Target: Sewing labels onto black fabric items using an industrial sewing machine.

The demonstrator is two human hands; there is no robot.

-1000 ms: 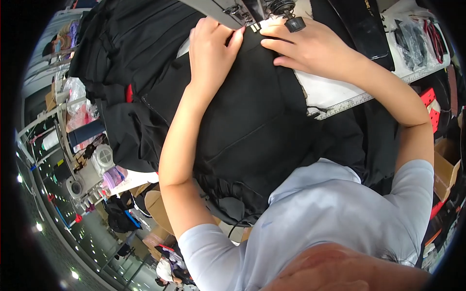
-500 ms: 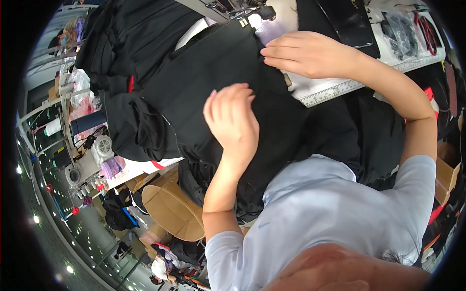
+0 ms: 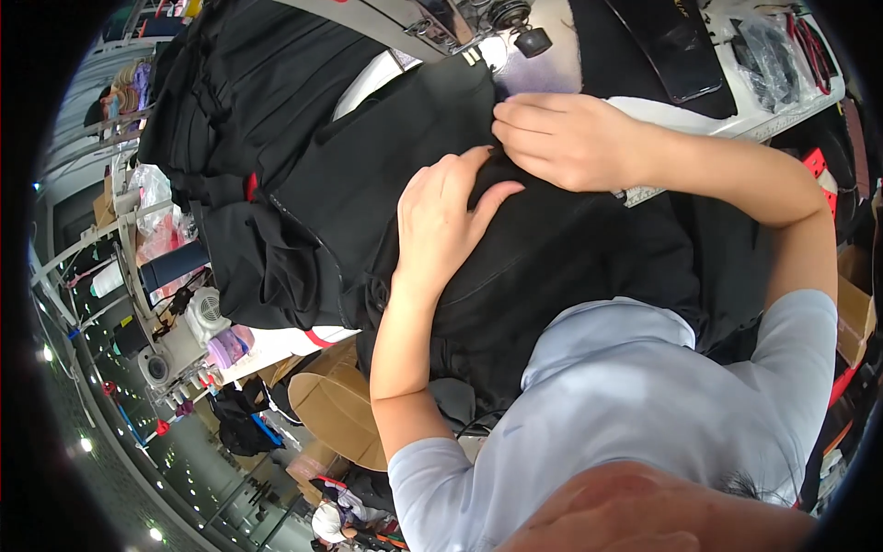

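A large black cloth garment (image 3: 386, 156) lies across the sewing table and over my lap, its far edge by the needle area of the sewing machine (image 3: 441, 28). My left hand (image 3: 440, 212) rests on the cloth with thumb and forefinger spread apart. Just to its right, my right hand (image 3: 570, 143) has its fingers closed together at the garment's right edge, close in front of the machine. The right fingertips press on the cloth; the thumb is hidden.
At the far right, a black phone (image 3: 667, 46) and a bagged cable (image 3: 773, 60) lie on the white table. A cardboard box (image 3: 336, 409) stands below the table at left. A thread cone (image 3: 107, 279) and a small fan (image 3: 207, 306) are further left.
My right hand has come nearer and drawn the cloth edge over the table's ruler strip. My left hand has turned, its thumb now stretched toward the right hand.
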